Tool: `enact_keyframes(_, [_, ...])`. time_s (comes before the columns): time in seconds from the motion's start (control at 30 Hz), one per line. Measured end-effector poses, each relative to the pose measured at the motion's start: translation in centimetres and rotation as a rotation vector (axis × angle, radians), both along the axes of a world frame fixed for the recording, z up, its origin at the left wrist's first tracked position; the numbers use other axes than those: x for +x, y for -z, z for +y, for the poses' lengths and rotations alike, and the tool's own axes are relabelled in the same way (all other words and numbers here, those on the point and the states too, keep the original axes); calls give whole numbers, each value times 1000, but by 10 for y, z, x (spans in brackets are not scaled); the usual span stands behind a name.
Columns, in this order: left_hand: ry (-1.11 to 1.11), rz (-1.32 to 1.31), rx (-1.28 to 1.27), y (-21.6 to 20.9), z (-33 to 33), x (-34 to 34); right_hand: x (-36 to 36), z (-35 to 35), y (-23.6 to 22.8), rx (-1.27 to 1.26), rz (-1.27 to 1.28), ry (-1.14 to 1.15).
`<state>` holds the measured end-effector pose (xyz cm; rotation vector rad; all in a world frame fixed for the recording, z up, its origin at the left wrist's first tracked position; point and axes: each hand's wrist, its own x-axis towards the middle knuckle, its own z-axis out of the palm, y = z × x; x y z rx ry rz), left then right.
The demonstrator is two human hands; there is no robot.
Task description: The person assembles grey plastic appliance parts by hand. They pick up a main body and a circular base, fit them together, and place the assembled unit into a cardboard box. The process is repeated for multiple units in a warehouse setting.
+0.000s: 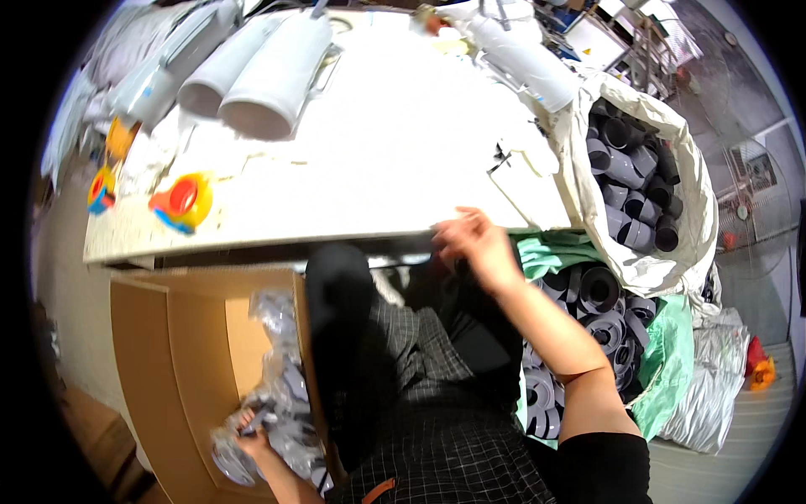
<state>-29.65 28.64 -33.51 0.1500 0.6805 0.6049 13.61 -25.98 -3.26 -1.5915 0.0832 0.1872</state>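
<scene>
Inside the cardboard box (197, 370) on the left, my left hand (250, 437) is closed round a bagged grey plastic part (260, 416). More clear plastic bags (285, 391) with grey parts lie against the box's right side. My right hand (472, 244) hangs over my lap, just at the table's front edge. Its fingers are a little blurred and apart, and I see nothing in them. Close to my right arm, an open green sack (663, 361) holds grey ring-shaped parts (600, 290).
A white table (369, 160) stretches ahead. On it are large grey pipes (277, 76), a grey cylinder (525, 63) and rolls of coloured tape (185, 202). A white sack (672, 269) with dark grey pipe fittings (625, 168) stands at the right, near a fan (743, 193).
</scene>
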Motion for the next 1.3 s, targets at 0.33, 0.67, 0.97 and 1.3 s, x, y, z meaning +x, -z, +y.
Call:
enact_keyframes(0.33, [600, 1721, 724, -73, 26, 113, 335, -343, 35, -775, -259, 1201])
enact_keyframes(0.67, [275, 419, 1908, -296, -130, 429, 249, -161, -84, -366, -905, 400])
enact_keyframes(0.97, [174, -369, 2172, -415, -326, 444, 60, -190, -112, 377, -923, 308])
enact_keyframes(1.3, [1746, -565, 1418, -377, -474, 497, 10, -192, 8, 897, 179, 263])
